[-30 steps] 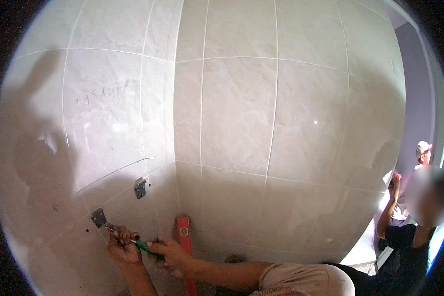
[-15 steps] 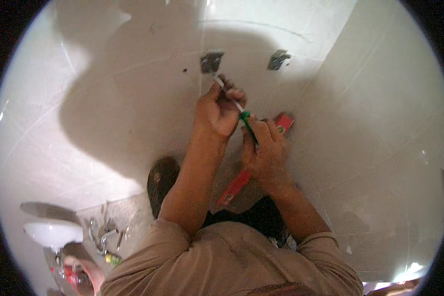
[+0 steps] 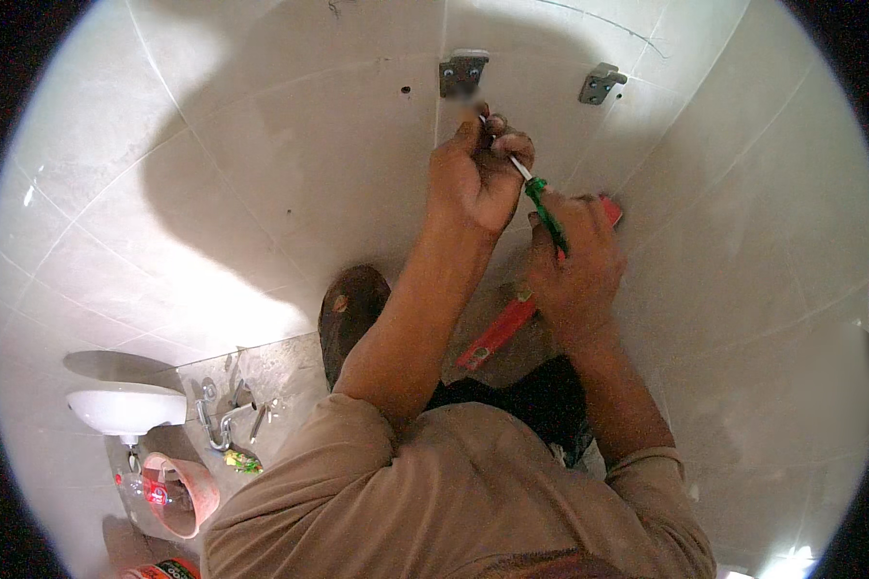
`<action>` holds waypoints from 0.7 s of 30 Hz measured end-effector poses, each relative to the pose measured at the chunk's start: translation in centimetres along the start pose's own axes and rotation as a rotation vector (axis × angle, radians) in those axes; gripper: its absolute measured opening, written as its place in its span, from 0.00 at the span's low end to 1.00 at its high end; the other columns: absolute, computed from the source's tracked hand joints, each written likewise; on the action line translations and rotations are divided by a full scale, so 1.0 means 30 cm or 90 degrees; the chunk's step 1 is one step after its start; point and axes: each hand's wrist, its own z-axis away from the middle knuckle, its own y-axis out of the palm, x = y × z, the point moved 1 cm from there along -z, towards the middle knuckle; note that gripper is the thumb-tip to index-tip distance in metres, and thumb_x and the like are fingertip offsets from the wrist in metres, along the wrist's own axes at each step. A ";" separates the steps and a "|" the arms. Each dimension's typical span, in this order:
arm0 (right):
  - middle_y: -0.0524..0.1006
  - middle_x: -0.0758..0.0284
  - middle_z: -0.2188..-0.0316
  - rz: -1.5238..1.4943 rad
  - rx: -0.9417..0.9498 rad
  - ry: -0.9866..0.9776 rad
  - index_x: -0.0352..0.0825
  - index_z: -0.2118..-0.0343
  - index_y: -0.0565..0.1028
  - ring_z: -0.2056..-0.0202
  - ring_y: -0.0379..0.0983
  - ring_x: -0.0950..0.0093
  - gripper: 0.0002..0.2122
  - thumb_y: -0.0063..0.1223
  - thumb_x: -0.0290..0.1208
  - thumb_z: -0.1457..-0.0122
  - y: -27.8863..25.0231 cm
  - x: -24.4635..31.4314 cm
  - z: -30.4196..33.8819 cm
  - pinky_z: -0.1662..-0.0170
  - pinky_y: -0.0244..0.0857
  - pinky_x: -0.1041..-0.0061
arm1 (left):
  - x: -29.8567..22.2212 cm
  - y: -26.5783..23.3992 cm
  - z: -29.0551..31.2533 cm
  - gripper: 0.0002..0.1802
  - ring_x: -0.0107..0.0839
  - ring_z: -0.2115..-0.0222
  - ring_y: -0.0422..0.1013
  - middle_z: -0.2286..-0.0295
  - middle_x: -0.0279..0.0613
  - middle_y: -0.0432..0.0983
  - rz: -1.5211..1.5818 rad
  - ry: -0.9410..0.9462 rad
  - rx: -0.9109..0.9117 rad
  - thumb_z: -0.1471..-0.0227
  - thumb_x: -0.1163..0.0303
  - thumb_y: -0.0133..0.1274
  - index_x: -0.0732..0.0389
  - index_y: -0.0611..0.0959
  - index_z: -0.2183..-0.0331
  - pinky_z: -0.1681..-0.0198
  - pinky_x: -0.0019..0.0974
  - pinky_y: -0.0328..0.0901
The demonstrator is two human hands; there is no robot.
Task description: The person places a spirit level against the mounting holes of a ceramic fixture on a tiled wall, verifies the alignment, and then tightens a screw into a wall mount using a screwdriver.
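Right hand is wrapped round the screwdriver handle; left hand curls partly closed about its shaft, just below the left bracket. I judge this tip alignment, tip obscured; next calls for steadiness.

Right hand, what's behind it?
A red level: parts show on either side of the right hand, but most of the stretch between is covered.

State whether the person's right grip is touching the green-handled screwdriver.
Touching. The head view shows it: the right grip is closed around the green-handled screwdriver, with thumb and fingers against its handle.
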 end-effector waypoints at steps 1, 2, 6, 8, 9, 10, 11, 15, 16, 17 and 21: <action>0.76 0.60 0.71 -0.070 -0.006 0.039 0.31 0.59 0.76 0.71 0.73 0.74 0.08 0.57 0.24 0.41 -0.002 -0.002 -0.012 0.72 0.67 0.72 | -0.012 -0.008 -0.020 0.11 0.26 0.82 0.57 0.79 0.35 0.66 0.006 0.003 0.035 0.35 0.65 0.45 0.62 0.77 0.62 0.75 0.30 0.60; 0.76 0.60 0.71 -0.074 -0.007 0.041 0.31 0.59 0.76 0.71 0.73 0.74 0.08 0.57 0.24 0.41 -0.020 0.014 -0.019 0.72 0.67 0.72 | -0.031 -0.047 -0.050 0.11 0.26 0.82 0.57 0.79 0.35 0.66 0.003 0.005 0.033 0.35 0.65 0.45 0.62 0.77 0.62 0.75 0.30 0.60; 0.75 0.59 0.72 -0.689 0.121 0.652 0.33 0.58 0.76 0.75 0.72 0.68 0.11 0.58 0.24 0.44 0.005 0.038 -0.005 0.74 0.66 0.69 | -0.070 -0.129 -0.108 0.15 0.27 0.82 0.60 0.76 0.38 0.69 0.000 -0.070 0.278 0.33 0.62 0.44 0.65 0.77 0.62 0.72 0.30 0.64; 0.75 0.59 0.73 -0.593 0.108 0.560 0.35 0.57 0.76 0.77 0.72 0.62 0.12 0.56 0.25 0.45 0.045 0.013 0.006 0.76 0.65 0.67 | -0.070 -0.114 -0.094 0.16 0.28 0.82 0.61 0.74 0.39 0.70 0.005 -0.077 0.241 0.33 0.62 0.43 0.66 0.76 0.62 0.71 0.31 0.66; 0.76 0.63 0.72 -0.291 0.026 0.247 0.34 0.57 0.76 0.78 0.70 0.72 0.09 0.56 0.25 0.42 0.033 -0.007 0.003 0.78 0.62 0.75 | -0.057 -0.083 -0.078 0.15 0.29 0.80 0.63 0.73 0.40 0.71 0.036 -0.066 0.174 0.33 0.62 0.43 0.65 0.76 0.62 0.68 0.33 0.69; 0.77 0.67 0.71 0.011 -0.048 -0.065 0.34 0.58 0.77 0.79 0.69 0.81 0.07 0.56 0.26 0.38 0.029 -0.009 0.005 0.80 0.60 0.82 | -0.052 -0.060 -0.063 0.14 0.30 0.79 0.66 0.72 0.41 0.72 0.065 -0.051 0.106 0.33 0.63 0.43 0.65 0.75 0.62 0.66 0.36 0.72; 0.77 0.67 0.71 0.010 -0.048 -0.059 0.34 0.58 0.77 0.79 0.69 0.81 0.07 0.56 0.26 0.38 0.027 -0.020 0.001 0.80 0.60 0.82 | -0.045 -0.038 -0.052 0.14 0.30 0.79 0.66 0.72 0.41 0.72 0.062 -0.053 0.102 0.33 0.63 0.43 0.65 0.75 0.62 0.66 0.36 0.72; 0.76 0.64 0.72 -0.310 -0.005 0.290 0.33 0.57 0.77 0.78 0.70 0.76 0.09 0.56 0.24 0.41 0.002 0.030 -0.036 0.77 0.63 0.77 | -0.066 -0.014 -0.043 0.12 0.36 0.72 0.72 0.70 0.46 0.73 -0.057 0.091 0.091 0.33 0.65 0.42 0.64 0.72 0.58 0.58 0.46 0.76; 0.76 0.61 0.72 -0.622 0.059 0.660 0.32 0.57 0.78 0.76 0.71 0.71 0.10 0.56 0.22 0.43 0.004 0.047 -0.035 0.74 0.66 0.73 | -0.074 -0.014 -0.050 0.12 0.38 0.70 0.73 0.69 0.47 0.73 -0.097 0.111 0.057 0.33 0.65 0.42 0.64 0.71 0.56 0.57 0.49 0.76; 0.76 0.61 0.72 -0.627 0.063 0.662 0.32 0.57 0.78 0.76 0.71 0.71 0.10 0.56 0.22 0.43 0.002 0.048 -0.041 0.74 0.66 0.73 | -0.078 -0.013 -0.057 0.12 0.38 0.70 0.73 0.69 0.47 0.73 -0.100 0.116 0.053 0.33 0.65 0.42 0.64 0.71 0.56 0.57 0.49 0.76; 0.77 0.59 0.70 -0.340 0.083 0.323 0.30 0.55 0.77 0.69 0.74 0.68 0.13 0.58 0.25 0.42 0.006 -0.011 -0.034 0.65 0.69 0.68 | -0.085 -0.008 -0.054 0.12 0.44 0.66 0.75 0.66 0.54 0.75 -0.212 0.120 0.047 0.33 0.66 0.39 0.65 0.70 0.57 0.54 0.57 0.75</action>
